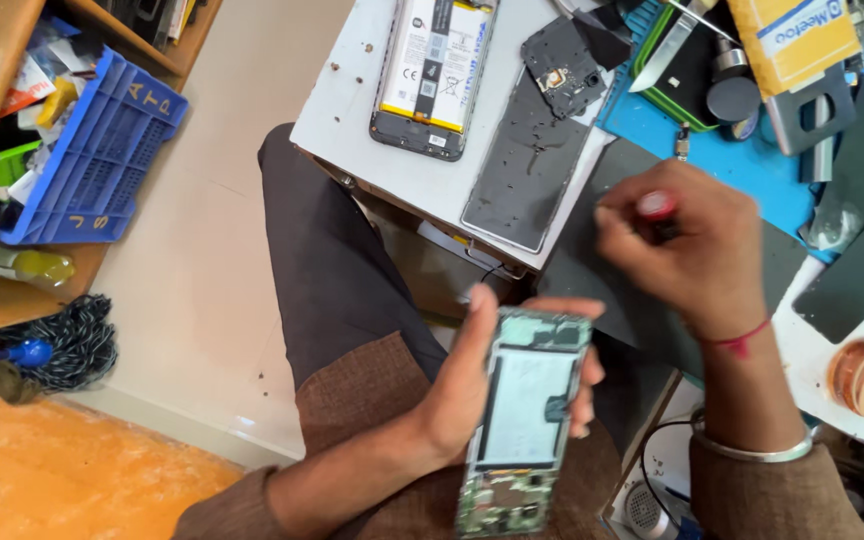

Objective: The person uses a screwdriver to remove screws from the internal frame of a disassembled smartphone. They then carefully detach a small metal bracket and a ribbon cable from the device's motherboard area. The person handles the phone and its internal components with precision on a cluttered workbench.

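My left hand (467, 385) grips an opened phone (522, 420) with its back cover off, the green circuit boards and grey middle plate facing up, held above my lap. My right hand (687, 245) hovers just above and to the right of it, fingers closed around a small tool with a red cap (657, 205), likely a screwdriver. The tool's tip is hidden behind my fingers.
On the white table (352, 110) lie a second opened phone with its battery showing (434, 70), a dark back cover (532, 165) and a small black part (562, 65). A blue mat (742, 160) holds tools and a yellow box (787, 40). A blue crate (92, 150) sits on a shelf at left.
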